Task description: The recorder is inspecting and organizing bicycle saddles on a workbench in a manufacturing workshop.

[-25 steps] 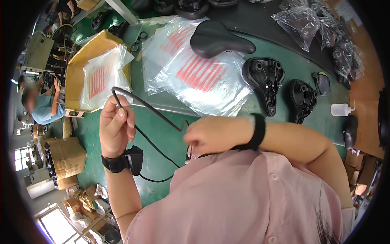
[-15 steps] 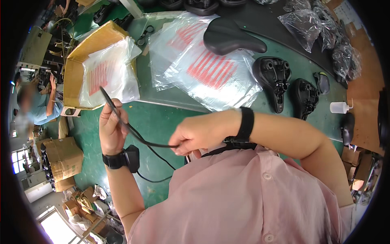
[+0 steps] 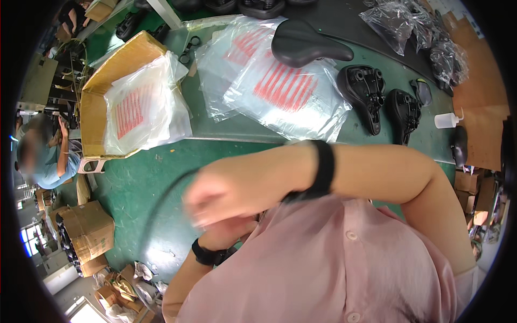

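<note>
My right hand (image 3: pixel 221 188), smeared by motion, is curled in front of my chest with a black wristband on its wrist. A thin black cord (image 3: pixel 159 203) runs out from behind that hand and curves down to the left; it looks held in the curled fingers, and its far end blurs away. Partly covered by the right hand, my left hand (image 3: pixel 229 231) is close to my shirt, with another black strap at its wrist. Its fingers are mostly hidden, so what it holds does not show.
Clear plastic bags with red print lie on the green table, with a black bicycle saddle (image 3: pixel 307 46) on top. Upturned saddles (image 3: pixel 362 97) and a white squeeze bottle (image 3: pixel 447 120) stand to the right. Left is an open carton (image 3: pixel 92 126) holding bags; a person (image 3: pixel 54 161) is beyond.
My left hand has dropped from beside the carton towards my chest. My right hand has swept left across it, and the cord now hangs down to the left.
</note>
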Tool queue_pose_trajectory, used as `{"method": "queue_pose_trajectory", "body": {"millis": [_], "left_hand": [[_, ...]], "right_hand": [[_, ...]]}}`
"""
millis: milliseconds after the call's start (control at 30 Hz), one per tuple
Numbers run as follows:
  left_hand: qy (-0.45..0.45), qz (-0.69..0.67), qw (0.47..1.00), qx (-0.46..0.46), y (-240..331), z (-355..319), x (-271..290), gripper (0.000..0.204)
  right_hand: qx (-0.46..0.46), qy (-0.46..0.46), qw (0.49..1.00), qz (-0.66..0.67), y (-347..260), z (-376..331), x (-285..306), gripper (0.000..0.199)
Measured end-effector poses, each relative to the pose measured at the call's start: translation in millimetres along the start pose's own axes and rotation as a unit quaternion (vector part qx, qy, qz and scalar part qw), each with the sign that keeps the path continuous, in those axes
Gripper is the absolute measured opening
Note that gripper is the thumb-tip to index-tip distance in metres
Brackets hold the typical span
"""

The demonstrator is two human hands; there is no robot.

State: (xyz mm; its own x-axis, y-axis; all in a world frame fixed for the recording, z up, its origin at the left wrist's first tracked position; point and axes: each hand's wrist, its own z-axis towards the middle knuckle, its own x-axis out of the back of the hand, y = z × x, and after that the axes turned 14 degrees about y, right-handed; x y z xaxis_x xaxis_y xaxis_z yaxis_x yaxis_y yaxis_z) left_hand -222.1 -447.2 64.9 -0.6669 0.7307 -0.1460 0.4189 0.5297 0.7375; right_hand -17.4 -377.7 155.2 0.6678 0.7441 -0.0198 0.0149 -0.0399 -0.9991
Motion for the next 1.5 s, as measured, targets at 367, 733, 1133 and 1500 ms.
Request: {"method": "queue_pose_trajectory", "body": {"millis": [367,733,1133,1500], "left_hand": [[0.078,0.173,0.974,-0.127,18.4,-0.8,-14.0,0.023],[0.272,0.217,0.925,-0.152,15.1,37.1,-40.0,0.046],[0.220,0.488,0.811,-0.238,13.2,110.0,-84.5,0.023],[0.046,0.368,0.929,-0.016,47.3,119.2,-43.5,0.023]], "right_hand": [[-0.129,0.081,0.894,-0.422,87.6,-83.9,-26.9,0.021],[-0.079,0.343,0.920,-0.171,113.6,-108.0,-30.2,0.011],[-0.006,0.264,0.963,-0.051,130.2,-159.4,9.6,0.013],[0.143,-0.025,0.979,-0.142,126.9,-156.0,42.0,0.022]]}}
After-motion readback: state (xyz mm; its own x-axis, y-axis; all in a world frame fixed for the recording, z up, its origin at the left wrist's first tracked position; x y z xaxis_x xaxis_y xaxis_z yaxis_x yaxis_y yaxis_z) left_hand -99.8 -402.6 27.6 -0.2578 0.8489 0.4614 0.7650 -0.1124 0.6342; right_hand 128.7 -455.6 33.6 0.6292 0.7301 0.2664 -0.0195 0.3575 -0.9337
